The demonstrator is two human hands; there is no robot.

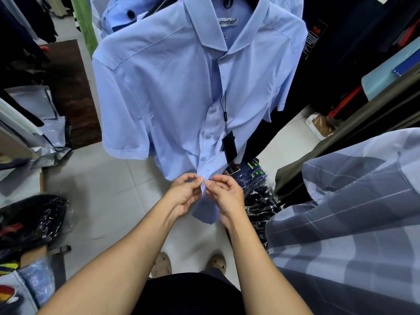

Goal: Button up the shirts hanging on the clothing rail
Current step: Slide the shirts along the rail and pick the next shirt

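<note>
A light blue short-sleeved shirt hangs in front of me on a hanger. Three buttons down its placket are fastened, and a black price tag dangles on a cord beside them. My left hand and my right hand meet at the placket near the bottom hem. Each pinches the fabric between thumb and forefinger, fingertips almost touching. The button under the fingers is hidden.
A grey-blue checked shirt hangs close on the right. Dark garments hang behind at right. Bagged dark clothes lie on the white tiled floor below the shirt, and more bags lie at left. My sandalled feet stand below.
</note>
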